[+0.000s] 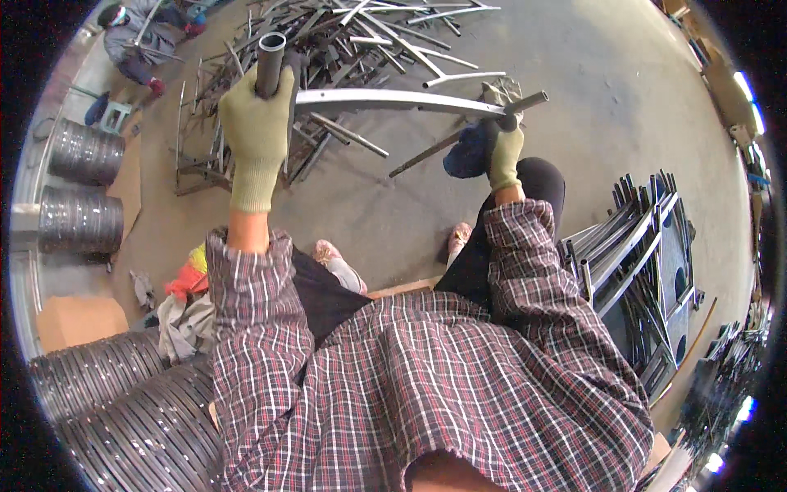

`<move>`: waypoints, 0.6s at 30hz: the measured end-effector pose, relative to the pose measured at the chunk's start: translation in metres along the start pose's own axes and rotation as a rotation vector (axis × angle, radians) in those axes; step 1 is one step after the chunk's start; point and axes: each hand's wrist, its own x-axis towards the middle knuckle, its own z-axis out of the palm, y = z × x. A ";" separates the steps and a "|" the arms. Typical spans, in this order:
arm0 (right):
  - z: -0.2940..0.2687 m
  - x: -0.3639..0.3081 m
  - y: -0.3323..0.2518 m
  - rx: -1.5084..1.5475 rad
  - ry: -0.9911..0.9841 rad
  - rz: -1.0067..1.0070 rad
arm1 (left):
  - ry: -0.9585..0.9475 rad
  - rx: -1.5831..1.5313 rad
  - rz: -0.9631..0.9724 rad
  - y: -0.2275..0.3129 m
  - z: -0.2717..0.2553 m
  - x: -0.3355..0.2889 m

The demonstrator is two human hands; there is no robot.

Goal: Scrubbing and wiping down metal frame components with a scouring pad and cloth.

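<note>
A metal tube frame (393,99) with a bright, slightly curved crossbar spans the space between my two gloved hands. My left hand (256,135) is wrapped around the dark tube (270,70) at the frame's left end, whose round open mouth points up. At the other end, my right hand (506,154) is closed around the frame near the short tube (526,102). A dark blue cloth (467,153) bunches against the right hand; whether the fingers grip it too is hidden. A thin rod (426,154) slants down and left from there.
Beyond the hands lies a tangled heap of metal frames (336,49). More frames (631,246) stack at my right. Coiled or stacked black rings (82,225) stand at left, with others (139,410) beside me. A co-worker (143,45) sits far left.
</note>
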 end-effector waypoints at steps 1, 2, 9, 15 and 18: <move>0.001 0.003 -0.003 0.046 0.025 0.000 | 0.110 -0.129 0.151 -0.006 0.003 0.000; -0.005 0.012 0.002 -0.199 -0.019 -0.019 | 0.039 -0.132 0.081 -0.001 0.005 -0.001; 0.004 0.000 -0.010 -0.060 -0.082 0.062 | 0.025 -0.071 -0.045 -0.006 0.000 -0.003; -0.005 0.012 0.014 0.261 -0.073 0.211 | 0.048 -0.118 -0.043 -0.012 0.002 -0.008; 0.009 0.000 -0.017 0.200 -0.130 0.176 | 0.079 0.015 -0.046 -0.011 -0.007 -0.012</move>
